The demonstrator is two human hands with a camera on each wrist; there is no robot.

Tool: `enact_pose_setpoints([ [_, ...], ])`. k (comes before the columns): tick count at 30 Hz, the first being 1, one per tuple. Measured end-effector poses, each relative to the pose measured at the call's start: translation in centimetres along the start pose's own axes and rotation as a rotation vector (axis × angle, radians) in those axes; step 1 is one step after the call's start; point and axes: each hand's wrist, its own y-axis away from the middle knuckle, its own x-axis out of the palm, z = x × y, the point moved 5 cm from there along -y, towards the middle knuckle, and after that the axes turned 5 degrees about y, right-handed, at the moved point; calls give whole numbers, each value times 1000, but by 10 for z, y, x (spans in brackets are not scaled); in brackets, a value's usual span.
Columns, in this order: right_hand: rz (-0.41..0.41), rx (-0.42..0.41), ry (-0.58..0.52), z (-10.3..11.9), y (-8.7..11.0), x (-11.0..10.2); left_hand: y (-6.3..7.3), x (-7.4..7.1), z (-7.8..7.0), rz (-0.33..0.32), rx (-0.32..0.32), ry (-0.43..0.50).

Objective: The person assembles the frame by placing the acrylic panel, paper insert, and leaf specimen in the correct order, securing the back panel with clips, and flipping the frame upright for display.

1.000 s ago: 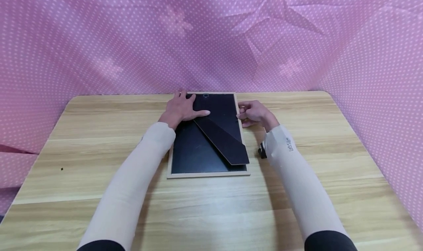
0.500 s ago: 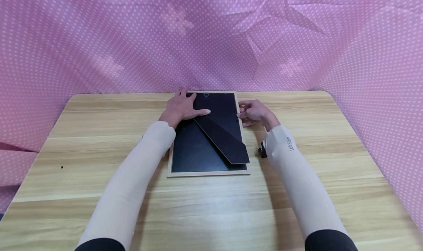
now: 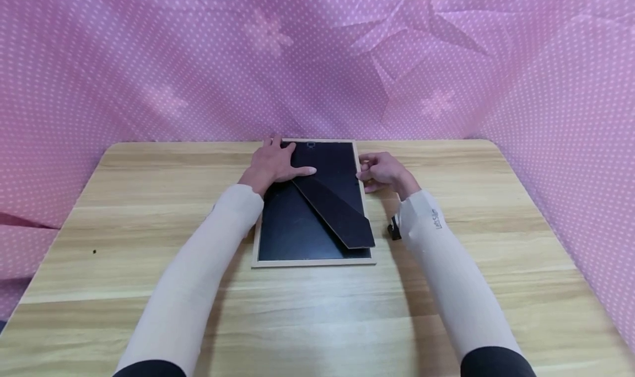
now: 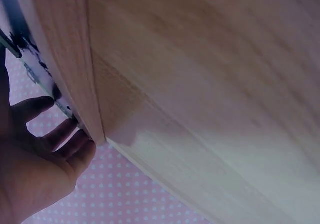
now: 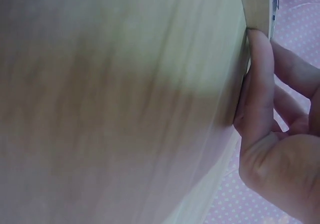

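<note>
A picture frame [image 3: 312, 263] lies face down on the table, its black backing [image 3: 292, 228] up inside a light wood rim. Its black stand leg [image 3: 342, 214] slants toward the lower right corner. With fingers spread, my left hand [image 3: 270, 162] rests on the upper left of the frame, thumb across the backing. My right hand [image 3: 384, 173] touches the right rim with its fingertips and thumb. From the left wrist, fingertips [image 4: 85, 151] show along the wooden frame side [image 4: 70, 48]. In the right wrist view, a straight finger [image 5: 261, 73] meets the frame edge [image 5: 256, 6].
The frame sits at the far edge of the wood-grain table [image 3: 149, 200]. Behind it hangs a pink dotted cloth [image 3: 317, 63]. A small dark speck [image 3: 94, 251] lies at the left, and a small black piece [image 3: 393, 229] shows at the right sleeve.
</note>
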Motion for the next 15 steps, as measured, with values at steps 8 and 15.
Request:
enact_pose_setpoints([
  [8, 8, -14, 44, 2, 3, 3, 10, -4, 5, -2, 18, -11],
  [15, 22, -34, 54, 5, 9, 0, 22, -13, 16, -42, 3, 111],
])
